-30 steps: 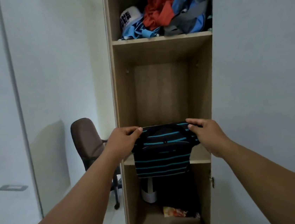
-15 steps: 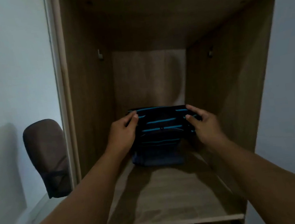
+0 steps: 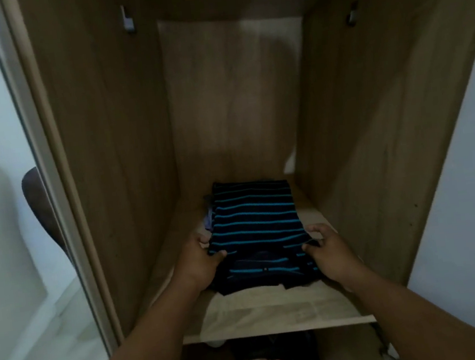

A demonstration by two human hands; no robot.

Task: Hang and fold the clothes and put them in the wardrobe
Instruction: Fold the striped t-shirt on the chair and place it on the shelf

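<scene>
2 hands in, 1 each side of 1 folded striped shirt (image 3: 256, 231). L hand (image 3: 200, 262): thumb + fingers pinching near-left edge. R hand (image 3: 331, 250): fingers curled, pinching near-right edge. Shirt flat on wardrobe shelf (image 3: 275, 311), extending beyond fingertips toward back panel. 2 rail brackets (image 3: 128, 22) high above.

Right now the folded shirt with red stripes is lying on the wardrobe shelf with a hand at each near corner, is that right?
Not quite: the stripes are blue, not red. The head view shows the folded striped shirt lying on the wardrobe shelf, with the left hand and right hand pinching its near corners.
</scene>
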